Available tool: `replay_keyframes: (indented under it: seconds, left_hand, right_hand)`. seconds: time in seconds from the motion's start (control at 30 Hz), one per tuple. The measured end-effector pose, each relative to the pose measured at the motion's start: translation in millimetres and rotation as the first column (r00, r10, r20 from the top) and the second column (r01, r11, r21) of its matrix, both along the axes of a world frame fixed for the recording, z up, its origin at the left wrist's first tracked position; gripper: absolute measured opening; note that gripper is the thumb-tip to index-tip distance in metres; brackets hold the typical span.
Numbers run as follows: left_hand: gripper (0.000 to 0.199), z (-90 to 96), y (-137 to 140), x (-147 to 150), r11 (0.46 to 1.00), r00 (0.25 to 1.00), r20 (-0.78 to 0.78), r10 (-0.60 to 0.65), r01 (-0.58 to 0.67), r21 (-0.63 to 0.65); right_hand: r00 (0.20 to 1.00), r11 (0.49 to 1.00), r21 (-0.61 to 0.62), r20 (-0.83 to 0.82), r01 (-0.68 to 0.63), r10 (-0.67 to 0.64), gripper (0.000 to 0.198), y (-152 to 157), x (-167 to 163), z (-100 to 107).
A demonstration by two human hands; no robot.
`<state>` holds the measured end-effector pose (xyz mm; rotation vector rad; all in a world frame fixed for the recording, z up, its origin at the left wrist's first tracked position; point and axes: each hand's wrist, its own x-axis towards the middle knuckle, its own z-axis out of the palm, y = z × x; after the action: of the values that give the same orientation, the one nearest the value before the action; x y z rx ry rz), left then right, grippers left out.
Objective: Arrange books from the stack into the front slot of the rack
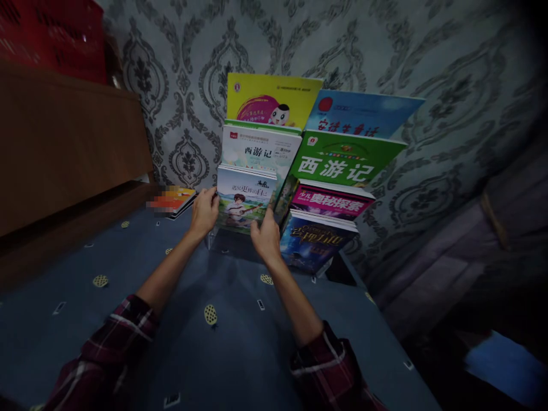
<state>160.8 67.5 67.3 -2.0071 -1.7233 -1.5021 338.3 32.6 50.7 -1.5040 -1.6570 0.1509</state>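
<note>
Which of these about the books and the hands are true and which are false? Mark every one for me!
1. The left hand and the right hand both touch the guitar book. True.
2. The yellow book stands in front of the guitar book. False: the yellow book stands behind it.
3. The big green book stands in front of a light-blue book. True.
4. Every book is standing up. False: an orange-covered book lies flat near the left hand.
5. The sleeves are plain white. False: they are dark red plaid.
6. The wall has a swirly pattern. True.
</note>
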Motion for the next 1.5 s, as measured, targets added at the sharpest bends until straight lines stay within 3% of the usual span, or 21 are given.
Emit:
replay_keyframes:
  seconds: [0.43, 1.0, 1.13, 1.23, 1.37, 1.5]
  left_hand:
    - [0.03, -3.9, 4.3, -5.0, 0.999, 0.999, 0.003, -0.036, 0.036, -0.001]
    - [0.047, -16.9, -5.7, -23.4, 0.995, 0.994, 0.057, -0.095, 0.094, 0.011]
    - [0.045, -31.1, -9.0, -41.1, 0.998, 0.999, 0.006, -0.047, 0.047, -0.04]
    - [0.042, -50.1, -11.1, -59.5, 0.987, 0.998, -0.059, 0.035, -0.044, -0.156]
    - [0.042, -81.5, -14.5, -87.4, 0.91, 0.968, -0.191, 0.164, -0.223, -0.35]
    - [0.035, -102.3, -14.6, -113.1, 0.843, 0.945, -0.233, 0.23, -0.313, -0.436]
  right_hand:
    - [0.999, 0.999, -0.023, 0.018, -0.032, 0.032, 0.062, 1.9, 5.4, 1.7]
    - [0.994, 0.993, 0.062, -0.042, -0.095, 0.098, 0.075, -3.5, 1.9, -11.5]
    - [0.993, 0.991, 0.078, -0.019, -0.111, 0.113, 0.076, -21.6, -3.1, -28.4]
    - [0.977, 0.974, 0.076, 0.044, -0.211, 0.208, 0.075, -45.1, -1.6, -50.0]
    - [0.893, 0.913, -0.06, 0.193, -0.403, 0.406, 0.072, -79.4, 3.6, -87.1]
    - [0.771, 0.84, -0.215, 0.334, -0.498, 0.542, 0.057, -100.3, 5.7, -113.9]
